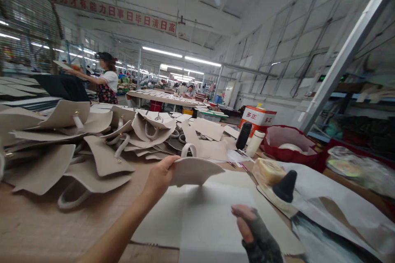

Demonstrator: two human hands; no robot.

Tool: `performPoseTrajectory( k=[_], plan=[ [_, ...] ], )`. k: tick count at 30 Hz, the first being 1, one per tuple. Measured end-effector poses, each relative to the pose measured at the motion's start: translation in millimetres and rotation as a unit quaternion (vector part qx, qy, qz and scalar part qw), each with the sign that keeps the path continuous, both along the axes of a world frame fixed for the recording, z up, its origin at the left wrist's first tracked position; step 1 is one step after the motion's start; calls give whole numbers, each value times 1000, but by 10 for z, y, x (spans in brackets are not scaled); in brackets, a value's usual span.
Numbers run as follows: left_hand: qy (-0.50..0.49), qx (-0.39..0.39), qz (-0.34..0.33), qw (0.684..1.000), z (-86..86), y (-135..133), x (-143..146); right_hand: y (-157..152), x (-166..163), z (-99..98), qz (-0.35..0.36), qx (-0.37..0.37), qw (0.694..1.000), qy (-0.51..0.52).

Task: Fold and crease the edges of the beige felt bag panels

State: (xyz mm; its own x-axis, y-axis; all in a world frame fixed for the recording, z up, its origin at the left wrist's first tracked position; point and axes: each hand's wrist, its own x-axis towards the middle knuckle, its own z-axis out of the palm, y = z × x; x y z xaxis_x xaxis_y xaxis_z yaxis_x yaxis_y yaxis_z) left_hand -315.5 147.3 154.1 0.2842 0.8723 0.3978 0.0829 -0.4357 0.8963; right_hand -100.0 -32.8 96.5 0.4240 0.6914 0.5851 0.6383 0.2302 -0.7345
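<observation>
My left hand [162, 174] is closed on the edge of a beige bag panel [197, 170], which stands tilted above the work surface. A looped handle [189, 149] rises from the panel's top edge. Below it lie white paper sheets [212, 218] on the table. My right hand [257, 230], in a dark fingerless glove, hovers over the right part of the paper. Its visible fingertips are a little apart, with nothing seen between them; the remaining fingers are hidden.
Beige panels with handles [108, 162] pile up on the left. To the right are a dark cone [286, 186], a yellowish block [270, 171], a black bottle [243, 135], a white bottle [255, 143] and a red bowl-like container [288, 148]. A co-worker [106, 80] stands further back.
</observation>
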Motion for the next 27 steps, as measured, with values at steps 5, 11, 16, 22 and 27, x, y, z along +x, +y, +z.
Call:
performPoseTrajectory(
  k=[5, 11, 16, 22, 27],
  plan=[
    [77, 112, -18, 991, 424, -343, -465, 364, -502, 598, 34, 77, 983, -164],
    [138, 84, -82, 983, 596, -548, -725, 401, -743, 933, 275, -157, 948, -30],
    [133, 62, -110, 983, 523, -522, -735, 349, -839, 884, 343, -248, 903, 81],
    [173, 75, -120, 975, 355, -378, -638, 384, -927, 659, 323, -255, 905, 112],
    [186, 63, -169, 966, 319, -252, -610, 445, -906, 541, 334, -256, 896, 139]
  ],
)
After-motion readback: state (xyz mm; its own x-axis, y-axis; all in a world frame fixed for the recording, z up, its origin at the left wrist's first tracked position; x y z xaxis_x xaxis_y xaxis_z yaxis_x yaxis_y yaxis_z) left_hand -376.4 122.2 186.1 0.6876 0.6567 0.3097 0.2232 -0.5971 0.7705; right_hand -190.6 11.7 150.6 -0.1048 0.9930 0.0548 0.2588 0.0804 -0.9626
